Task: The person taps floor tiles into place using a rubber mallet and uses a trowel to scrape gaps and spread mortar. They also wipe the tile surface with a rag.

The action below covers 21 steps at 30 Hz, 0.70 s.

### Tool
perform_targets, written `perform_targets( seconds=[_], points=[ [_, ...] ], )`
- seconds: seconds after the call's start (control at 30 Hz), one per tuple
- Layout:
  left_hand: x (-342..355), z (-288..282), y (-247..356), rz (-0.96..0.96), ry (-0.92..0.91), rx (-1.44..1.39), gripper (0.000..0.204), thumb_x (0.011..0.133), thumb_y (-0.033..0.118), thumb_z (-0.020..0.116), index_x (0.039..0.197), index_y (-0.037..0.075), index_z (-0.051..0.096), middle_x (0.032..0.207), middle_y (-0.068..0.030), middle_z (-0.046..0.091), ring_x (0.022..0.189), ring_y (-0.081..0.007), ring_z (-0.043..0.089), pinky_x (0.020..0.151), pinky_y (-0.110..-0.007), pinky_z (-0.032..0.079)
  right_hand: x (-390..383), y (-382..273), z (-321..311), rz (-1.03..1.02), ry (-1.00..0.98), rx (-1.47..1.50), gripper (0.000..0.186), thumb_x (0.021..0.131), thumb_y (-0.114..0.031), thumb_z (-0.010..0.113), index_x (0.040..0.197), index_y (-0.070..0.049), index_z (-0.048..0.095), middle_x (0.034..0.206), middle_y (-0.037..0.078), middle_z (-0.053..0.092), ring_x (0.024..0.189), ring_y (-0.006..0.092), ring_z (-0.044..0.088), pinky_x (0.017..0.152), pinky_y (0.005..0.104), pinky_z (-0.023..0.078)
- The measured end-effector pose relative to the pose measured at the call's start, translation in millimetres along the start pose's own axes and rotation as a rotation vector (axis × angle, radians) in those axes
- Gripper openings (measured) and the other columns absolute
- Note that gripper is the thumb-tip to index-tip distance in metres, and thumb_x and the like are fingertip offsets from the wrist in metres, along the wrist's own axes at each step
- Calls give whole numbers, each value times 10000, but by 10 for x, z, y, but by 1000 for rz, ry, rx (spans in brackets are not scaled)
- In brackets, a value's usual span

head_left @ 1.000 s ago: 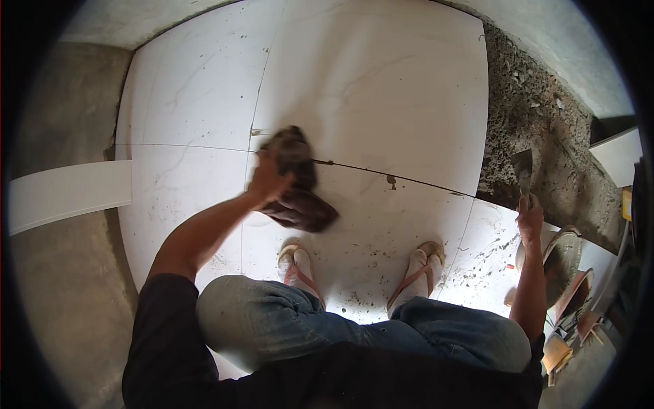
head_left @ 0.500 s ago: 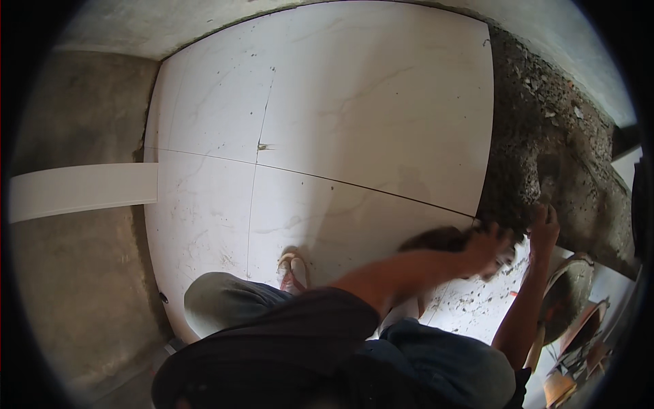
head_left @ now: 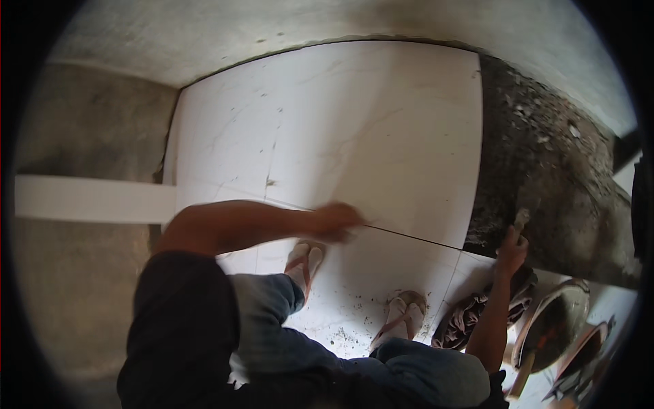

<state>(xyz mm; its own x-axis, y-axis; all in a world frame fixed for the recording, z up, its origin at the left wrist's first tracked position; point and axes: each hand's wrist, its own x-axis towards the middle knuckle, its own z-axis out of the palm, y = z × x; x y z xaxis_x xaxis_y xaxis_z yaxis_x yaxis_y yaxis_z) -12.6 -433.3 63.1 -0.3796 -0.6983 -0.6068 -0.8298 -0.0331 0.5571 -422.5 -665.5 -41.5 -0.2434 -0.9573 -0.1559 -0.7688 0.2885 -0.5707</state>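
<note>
Left hand (head_left: 337,221) blurred, over the seam (head_left: 409,236) between white tiles (head_left: 395,150); fingers look curled in, but can't tell if they're pinching anything or touching the surface. Arm crosses in front of the body, likely so the hand meets the seam from the left and leaves its rightward run in view. Right hand (head_left: 511,252), well apart to the right, is wrapped around the scraper (head_left: 522,219), gripped by the handle with the front end pointing away from the body, probably to keep that end free and the knuckles clear. Front end is smeared against the dark bed (head_left: 545,170) just beyond the right hand; contact unclear. Cloth (head_left: 466,317) lies bunched on the tile under and beside the right forearm, presumably dropped there to stay in easy reach. Bucket (head_left: 564,310) sits nearer the body than the right hand and to its right, off the tiles in front, maybe so it doesn't block them; a wooden handle (head_left: 522,375) shows at its near side. Sandalled feet (head_left: 402,313) are set apart, nearer the body than the left hand, probably for balance. White strip (head_left: 95,199) far left of the left hand; purpose unclear.
</note>
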Motion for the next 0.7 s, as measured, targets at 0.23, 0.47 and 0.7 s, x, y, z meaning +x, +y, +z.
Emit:
perform_targets(
  seconds=[0.23,0.47,0.7],
  points=[
    [-1473,1013,-1460,-599,1006,255,618,849,195,670,1372,-1,405,1358,-232,460,1306,-432,369,1080,-511,312,-162,-383,-1,-37,59,-107,503,818,-467,664,1068,-40,574,782,173,666,814,353,671,767,428,521],
    [-257,180,-1609,-693,874,251,650,951,448,459,1466,80,306,1552,-178,197,1448,-376,94,1144,-571,75,125,-278,-220,2,66,-461,557,846,-420,615,1204,-4,522,1212,274,560,1144,440,526,944,485,437],
    [-11,-620,-2304,-700,955,238,653,950,514,400,1489,163,290,1563,-165,173,1453,-365,72,1134,-601,28,278,-2860,270,-674,174,-412,670,912,-466,533,1439,-89,363,1486,278,268,1383,435,246,1105,537,235]
  ],
)
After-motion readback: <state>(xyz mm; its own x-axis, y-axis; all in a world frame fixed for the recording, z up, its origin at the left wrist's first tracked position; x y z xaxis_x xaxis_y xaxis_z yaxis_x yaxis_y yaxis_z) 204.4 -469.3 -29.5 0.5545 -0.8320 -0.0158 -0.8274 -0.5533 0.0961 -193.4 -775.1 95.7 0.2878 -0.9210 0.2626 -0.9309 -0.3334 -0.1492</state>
